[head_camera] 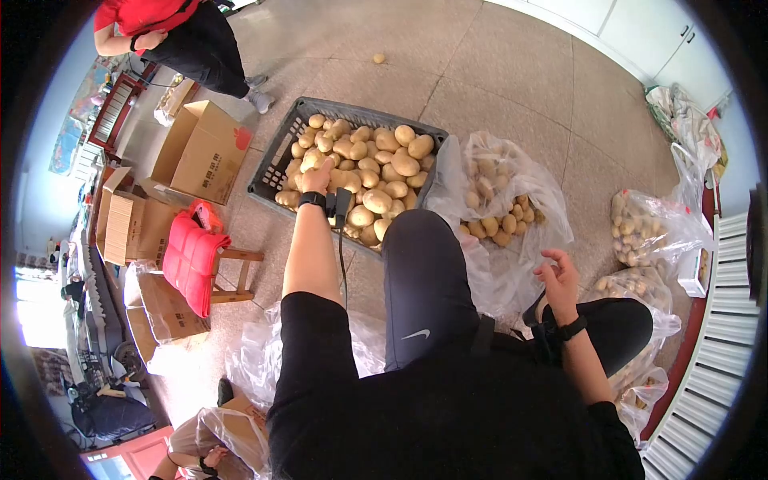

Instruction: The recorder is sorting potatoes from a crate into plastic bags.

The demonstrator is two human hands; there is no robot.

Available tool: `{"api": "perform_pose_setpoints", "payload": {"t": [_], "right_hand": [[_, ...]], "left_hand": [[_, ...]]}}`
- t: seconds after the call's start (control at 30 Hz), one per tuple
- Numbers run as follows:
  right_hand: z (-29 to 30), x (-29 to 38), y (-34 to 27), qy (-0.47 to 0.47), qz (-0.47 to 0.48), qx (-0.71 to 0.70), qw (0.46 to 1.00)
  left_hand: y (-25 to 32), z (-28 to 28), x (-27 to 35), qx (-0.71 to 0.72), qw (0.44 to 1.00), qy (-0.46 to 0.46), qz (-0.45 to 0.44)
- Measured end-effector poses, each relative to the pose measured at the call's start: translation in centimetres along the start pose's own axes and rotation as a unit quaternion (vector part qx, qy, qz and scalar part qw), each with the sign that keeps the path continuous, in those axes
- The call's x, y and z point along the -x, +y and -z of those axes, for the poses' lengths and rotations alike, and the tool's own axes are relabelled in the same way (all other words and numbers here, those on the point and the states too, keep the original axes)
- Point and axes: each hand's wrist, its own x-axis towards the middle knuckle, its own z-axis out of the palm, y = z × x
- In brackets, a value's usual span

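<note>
My left hand reaches into a dark plastic crate heaped with potatoes. Its fingers rest against a pale potato at the crate's left side; the fingertips are partly hidden, so a firm grip on it is unclear. Over my bent right knee, my right hand hangs with slightly curled, separated fingers and nothing in it. Nearest to that hand is a clear plastic bag, spread open on the floor beside the crate, with smaller potatoes inside.
One potato lies alone on the tiled floor. Cardboard boxes and a wooden stool with a red cushion stand left. Filled potato bags line the radiator. One person stands far left; another person's hand is lower left.
</note>
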Motion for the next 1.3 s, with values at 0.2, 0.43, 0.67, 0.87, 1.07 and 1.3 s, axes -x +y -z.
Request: {"api": "perform_pose_setpoints", "payload": {"t": [0.2,0.43,0.67,0.87,1.07,1.3], "right_hand": [[0.2,0.2,0.1,0.008,-0.036,0.008,0.999],[0.6,0.4,0.8,0.010,-0.050,-0.003,0.999],[0.9,0.2,2.2,0.025,-0.039,0.006,0.999],[0.2,-1.1,1.3,-0.011,-0.002,-0.004,1.000],[0.3,-2.1,0.5,-0.035,0.041,0.045,0.998],[-0.7,-6.5,-5.1,-0.078,0.162,0.205,0.962]], "left_hand": [[5.2,0.7,3.2,-0.012,0.999,-0.030,0.012],[4.2,-0.3,0.0,-0.590,0.748,-0.055,-0.298],[10.9,-2.8,6.3,-0.178,0.961,0.046,-0.209],[19.0,-7.5,19.3,0.043,0.884,-0.064,-0.462],[19.7,-12.1,26.3,0.253,0.865,-0.296,-0.317],[18.8,-14.0,25.3,0.150,0.910,-0.302,-0.241]]}}
